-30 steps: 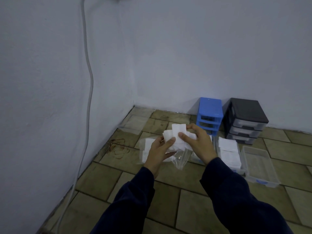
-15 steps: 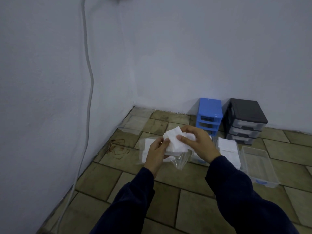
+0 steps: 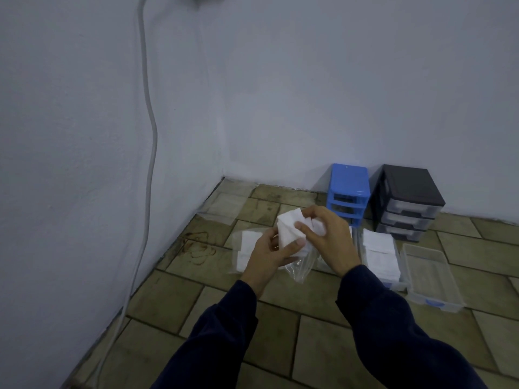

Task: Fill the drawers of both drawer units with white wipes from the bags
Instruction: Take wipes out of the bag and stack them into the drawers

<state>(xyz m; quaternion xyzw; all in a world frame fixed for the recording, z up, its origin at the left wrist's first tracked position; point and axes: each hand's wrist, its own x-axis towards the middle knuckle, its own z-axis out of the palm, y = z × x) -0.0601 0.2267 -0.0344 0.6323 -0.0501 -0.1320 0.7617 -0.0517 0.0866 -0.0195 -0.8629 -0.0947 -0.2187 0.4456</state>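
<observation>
Holding a stack of white wipes (image 3: 289, 233) above the tiled floor (image 3: 280, 327), near the room's corner: left hand (image 3: 271, 255) curled under the stack with the thumb pressed on its near face, also gripping a clear plastic bag (image 3: 299, 266) that hangs below the wipes; right hand (image 3: 328, 240) curled over the stack's far side, thumb and fingers pinching it. Both arms in dark blue sleeves (image 3: 393, 332). Lying flat on the floor beneath the left hand, a second clear bag of wipes (image 3: 245, 249). Just right of the hands, a clear drawer filled with white wipes (image 3: 379, 252), removed from its unit and resting on the floor; just beside it on the right, a further clear drawer (image 3: 431, 276), bearing a blue handle at its near end, no wipes visible inside. Standing against the back wall, a blue drawer unit (image 3: 348, 189) with open slots, and just beside it on the right a black drawer unit (image 3: 407, 202) with three clear drawers in place. Flattened against the floor near the corner, an emptied clear bag (image 3: 224, 204). Running down the left wall to the floor, a grey cable (image 3: 148, 136).
</observation>
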